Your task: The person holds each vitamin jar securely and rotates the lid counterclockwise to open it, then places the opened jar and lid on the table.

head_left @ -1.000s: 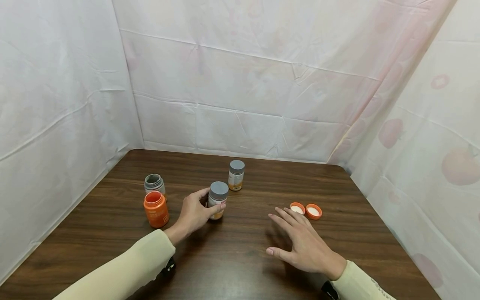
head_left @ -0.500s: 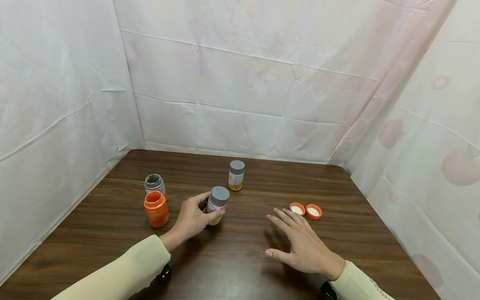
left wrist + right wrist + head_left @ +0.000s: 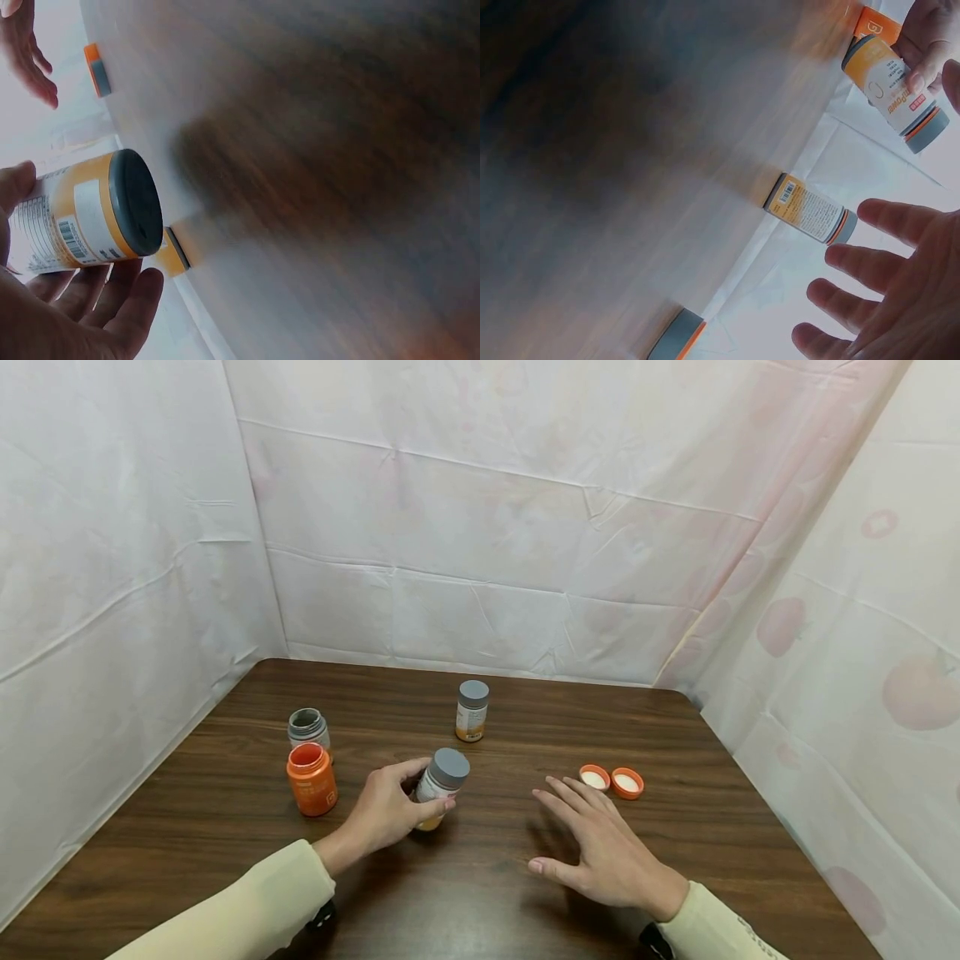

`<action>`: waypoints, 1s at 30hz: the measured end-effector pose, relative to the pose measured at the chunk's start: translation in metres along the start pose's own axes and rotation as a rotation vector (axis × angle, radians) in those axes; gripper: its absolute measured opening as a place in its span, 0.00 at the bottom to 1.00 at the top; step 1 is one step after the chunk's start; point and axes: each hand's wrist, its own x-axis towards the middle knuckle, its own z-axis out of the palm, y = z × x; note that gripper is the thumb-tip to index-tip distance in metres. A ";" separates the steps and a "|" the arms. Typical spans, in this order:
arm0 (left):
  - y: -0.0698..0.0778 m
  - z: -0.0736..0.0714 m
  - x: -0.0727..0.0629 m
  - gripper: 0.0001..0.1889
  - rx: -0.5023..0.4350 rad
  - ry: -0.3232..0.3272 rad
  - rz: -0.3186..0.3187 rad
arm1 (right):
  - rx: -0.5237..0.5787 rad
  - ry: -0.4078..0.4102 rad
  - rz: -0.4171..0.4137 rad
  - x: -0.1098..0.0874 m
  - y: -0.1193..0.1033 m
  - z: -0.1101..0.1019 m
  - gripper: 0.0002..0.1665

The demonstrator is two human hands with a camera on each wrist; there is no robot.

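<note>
Grey plastic is capping the white-and-orange bottle (image 3: 433, 793), which the left hand (image 3: 384, 810) is gripping about its middle, thumb along one side and fingers along the other. Its cap (image 3: 450, 766) is leaning toward one o'clock and its dark base (image 3: 139, 202) is showing, so it seems to be hanging off the table (image 3: 487, 902). It is probably behaving as light, stiff plastic, though I cannot tell what it is containing; smooth sides may be inviting slips, so the waist below the cap is offering the surest hold. At four o'clock from it, the right hand (image 3: 607, 852) is holding nothing, fingers spread. At one, a matching bottle (image 3: 471, 714) is standing upright; at nine, an open orange jar (image 3: 312, 785) is partly hiding an open grey jar (image 3: 308, 727); at three, two orange-rimmed lids (image 3: 627, 783) are lying side by side. Dark wood grain is gleaming softly, and creased pale sheets (image 3: 480, 527) are enclosing the table at ten, twelve and two.
</note>
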 end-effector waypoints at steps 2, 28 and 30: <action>0.000 0.000 -0.001 0.30 0.007 -0.011 0.019 | 0.004 0.000 0.000 0.000 0.000 0.001 0.50; 0.009 0.009 -0.017 0.26 -0.005 -0.076 0.146 | 0.060 0.011 0.014 0.003 -0.006 0.003 0.50; 0.011 0.010 -0.017 0.26 0.002 -0.078 0.166 | 0.070 0.011 0.021 0.003 -0.006 0.003 0.50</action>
